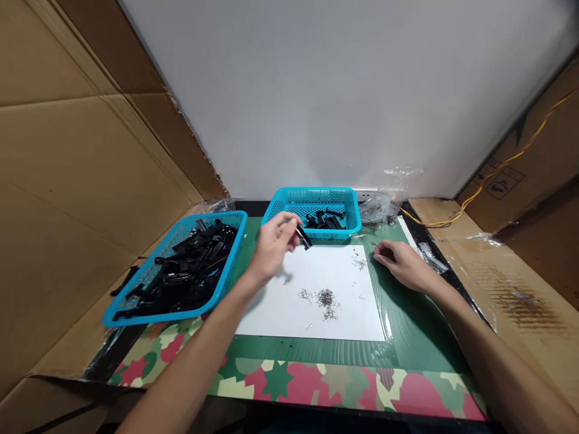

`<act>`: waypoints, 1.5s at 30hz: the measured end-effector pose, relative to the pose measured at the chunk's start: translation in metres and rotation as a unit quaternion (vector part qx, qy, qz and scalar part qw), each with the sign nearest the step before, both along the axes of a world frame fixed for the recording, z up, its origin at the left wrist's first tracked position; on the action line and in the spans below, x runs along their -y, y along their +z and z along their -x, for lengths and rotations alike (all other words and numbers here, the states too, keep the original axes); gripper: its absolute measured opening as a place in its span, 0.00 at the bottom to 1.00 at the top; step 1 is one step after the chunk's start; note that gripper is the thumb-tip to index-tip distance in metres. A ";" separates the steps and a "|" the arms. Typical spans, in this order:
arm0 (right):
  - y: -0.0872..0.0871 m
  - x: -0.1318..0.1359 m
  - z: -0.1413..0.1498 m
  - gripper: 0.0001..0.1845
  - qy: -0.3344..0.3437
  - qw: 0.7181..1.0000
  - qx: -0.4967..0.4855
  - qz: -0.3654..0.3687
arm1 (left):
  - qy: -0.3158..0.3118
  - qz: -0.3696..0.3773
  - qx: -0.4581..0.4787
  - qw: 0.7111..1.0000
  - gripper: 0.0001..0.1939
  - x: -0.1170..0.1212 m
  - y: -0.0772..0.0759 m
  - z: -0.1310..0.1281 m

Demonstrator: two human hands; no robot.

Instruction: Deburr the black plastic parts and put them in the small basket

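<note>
My left hand (pixel 275 242) is closed on a small black plastic part (pixel 304 237), held above the upper left of a white sheet of paper (pixel 271 313). To the right of the sheet, my right hand (pixel 400 260) has its fingers pinched together. A tiny thin tip shows at those fingers, too small to name. On the paper lies a pile of small bent metal wire pieces (pixel 325 297), with several more scattered around it. Another loose group of wire pieces (pixel 360 263) sits near the sheet's upper right corner.
A blue basket (pixel 233 259) heaped with black plastic parts (pixel 194 259) stands at the left. Behind the paper, a second blue basket (pixel 357 217) holds fewer black parts. Clear plastic bags (pixel 380 208) lie at the back right. Cardboard walls flank the table; a yellow cable (pixel 464 211) hangs right.
</note>
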State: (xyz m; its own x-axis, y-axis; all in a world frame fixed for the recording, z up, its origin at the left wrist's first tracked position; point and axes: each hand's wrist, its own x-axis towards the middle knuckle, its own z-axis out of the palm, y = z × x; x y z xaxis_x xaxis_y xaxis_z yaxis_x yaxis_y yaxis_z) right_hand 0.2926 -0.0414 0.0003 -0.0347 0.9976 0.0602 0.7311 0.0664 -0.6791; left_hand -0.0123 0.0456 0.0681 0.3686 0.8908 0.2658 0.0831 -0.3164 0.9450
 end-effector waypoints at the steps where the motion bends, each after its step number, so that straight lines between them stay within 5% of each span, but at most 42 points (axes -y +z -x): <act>1: 0.000 0.000 0.000 0.10 0.001 1.000 0.004 0.000 | -0.028 0.028 0.006 0.999 0.20 0.001 -0.009 -0.009; 9: -0.001 -0.001 0.007 0.04 -0.002 1.000 0.024 -0.006 | -0.135 0.178 0.042 0.974 0.20 0.027 -0.052 -0.034; 12: 0.003 0.000 0.005 0.06 -0.005 1.000 -0.005 -0.002 | -0.123 0.175 0.032 0.976 0.19 0.032 -0.055 -0.031; 17: 0.014 0.005 0.011 0.10 -0.020 0.984 -0.177 -0.023 | -0.121 0.168 0.037 0.978 0.39 0.038 -0.057 -0.030; 22: 0.024 0.015 0.034 0.13 0.012 0.956 -0.293 -0.019 | -0.108 0.120 0.009 0.987 0.28 0.045 -0.060 -0.030; 30: 0.025 0.029 0.059 0.18 0.068 0.923 -0.379 0.015 | -0.149 0.109 0.011 0.983 0.24 0.061 -0.057 -0.031; 33: 0.022 0.030 0.061 0.17 0.066 0.921 -0.384 0.017 | -0.157 0.051 -0.028 0.986 0.11 0.062 -0.053 -0.032; 40: 0.018 0.030 0.065 0.13 0.077 0.923 -0.377 0.002 | -0.191 -0.009 -0.087 0.978 0.14 0.061 -0.048 -0.032; 45: 0.017 0.031 0.066 0.02 0.094 0.965 -0.201 -0.142 | -0.157 0.030 -0.084 0.984 0.14 0.064 -0.046 -0.033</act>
